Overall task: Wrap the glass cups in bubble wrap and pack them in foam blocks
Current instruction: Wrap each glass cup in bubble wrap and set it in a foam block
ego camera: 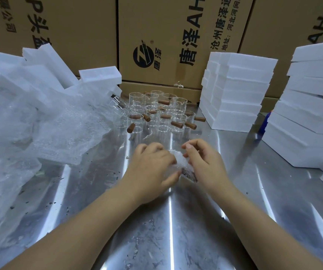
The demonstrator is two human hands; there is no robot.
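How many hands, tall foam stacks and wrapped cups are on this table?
Hands: 2, left hand and right hand
Tall foam stacks: 2
Wrapped cups: 1, held by both hands
Total: 5

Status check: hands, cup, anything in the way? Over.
Gripping bubble-wrapped cup with left hand and right hand. Bare glass cups behind, foam blocks stacked right. Nothing blocking.

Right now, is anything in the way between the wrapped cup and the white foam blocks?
Nothing visible is. The left hand and right hand hold the wrapped cup; only bare metal table lies between it and the foam stacks at right.
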